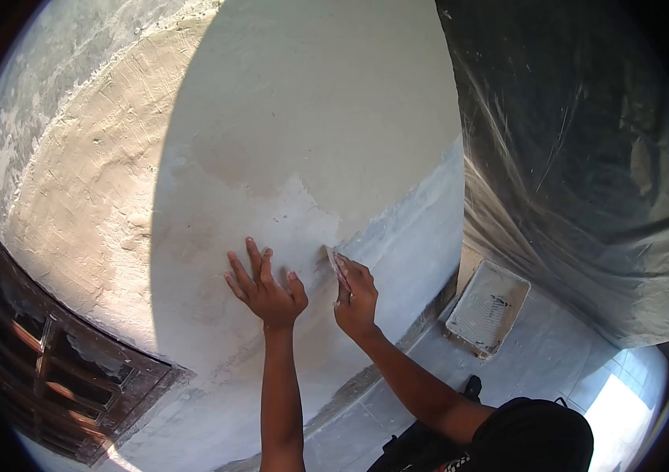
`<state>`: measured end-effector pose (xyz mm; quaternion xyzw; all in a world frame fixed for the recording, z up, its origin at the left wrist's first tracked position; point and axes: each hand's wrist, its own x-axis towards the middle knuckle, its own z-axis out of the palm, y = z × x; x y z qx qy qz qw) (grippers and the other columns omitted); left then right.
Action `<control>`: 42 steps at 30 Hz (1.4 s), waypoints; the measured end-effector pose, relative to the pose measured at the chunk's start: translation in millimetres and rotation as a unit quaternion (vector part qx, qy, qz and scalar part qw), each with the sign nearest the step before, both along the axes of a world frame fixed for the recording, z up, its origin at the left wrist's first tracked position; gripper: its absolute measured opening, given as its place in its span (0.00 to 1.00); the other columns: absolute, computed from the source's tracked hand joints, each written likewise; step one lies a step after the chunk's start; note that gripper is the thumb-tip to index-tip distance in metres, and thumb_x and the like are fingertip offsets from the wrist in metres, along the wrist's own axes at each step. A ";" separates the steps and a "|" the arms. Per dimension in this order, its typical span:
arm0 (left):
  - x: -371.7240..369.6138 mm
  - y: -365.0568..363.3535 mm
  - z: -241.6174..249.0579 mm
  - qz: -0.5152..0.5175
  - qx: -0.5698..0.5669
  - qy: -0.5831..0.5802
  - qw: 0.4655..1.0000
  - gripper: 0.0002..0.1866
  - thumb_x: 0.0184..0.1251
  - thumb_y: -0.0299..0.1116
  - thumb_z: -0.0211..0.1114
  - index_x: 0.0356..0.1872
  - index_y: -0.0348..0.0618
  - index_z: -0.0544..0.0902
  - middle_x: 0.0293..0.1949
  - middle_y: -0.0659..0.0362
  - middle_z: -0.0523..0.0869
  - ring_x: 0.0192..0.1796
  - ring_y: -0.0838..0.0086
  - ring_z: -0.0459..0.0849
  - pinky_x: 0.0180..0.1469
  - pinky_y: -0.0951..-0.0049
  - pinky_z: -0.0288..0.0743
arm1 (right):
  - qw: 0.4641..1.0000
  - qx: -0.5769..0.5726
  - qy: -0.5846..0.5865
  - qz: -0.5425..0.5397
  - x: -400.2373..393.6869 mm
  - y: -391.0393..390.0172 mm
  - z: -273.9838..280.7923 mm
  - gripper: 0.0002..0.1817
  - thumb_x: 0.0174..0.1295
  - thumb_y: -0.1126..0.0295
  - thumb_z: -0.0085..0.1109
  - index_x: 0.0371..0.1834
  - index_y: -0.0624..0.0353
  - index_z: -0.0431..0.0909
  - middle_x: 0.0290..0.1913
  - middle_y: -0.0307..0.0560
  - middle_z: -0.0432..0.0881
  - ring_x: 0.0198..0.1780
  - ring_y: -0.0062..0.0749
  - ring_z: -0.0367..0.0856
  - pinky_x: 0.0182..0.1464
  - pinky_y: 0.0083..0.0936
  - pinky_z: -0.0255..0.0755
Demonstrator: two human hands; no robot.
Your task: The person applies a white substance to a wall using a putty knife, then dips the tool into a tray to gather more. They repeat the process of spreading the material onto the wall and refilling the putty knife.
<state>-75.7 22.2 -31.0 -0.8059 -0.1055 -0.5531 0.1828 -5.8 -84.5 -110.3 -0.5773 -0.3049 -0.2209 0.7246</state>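
Observation:
Fingers spread, my left hand (270, 299) lies against the patchy white and beige wall (256, 189), with nothing in it. To its right, my right hand (356, 295) is closed around a thin, flat piece with a whitish edge (332, 258), which is held up at the wall surface. Most of that piece is hidden by the fingers, so I cannot tell its exact kind. White dust or paste marks the fingertips of both hands. Just above the right hand runs the ragged border between the beige coat and the paler wall below.
A paint tray (489, 308), smeared with white, sits on the grey tiled floor (539, 350) at the right. Clear plastic sheeting (570, 173) hangs over a dark surface beyond it. A dark wooden window frame (134, 393) is at lower left, beneath sunlit rough plaster (106, 181).

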 end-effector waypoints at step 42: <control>-28.1 10.9 5.5 0.024 0.057 0.074 0.995 0.20 0.69 0.29 0.52 0.62 0.38 0.69 0.71 0.46 0.74 0.79 0.44 0.56 0.77 0.43 0.43 | 0.990 -0.008 -0.007 -0.140 16.4 40.7 18.8 0.34 0.51 0.86 0.55 0.67 0.66 0.72 0.67 0.57 0.76 0.72 0.53 0.69 0.66 0.44 0.58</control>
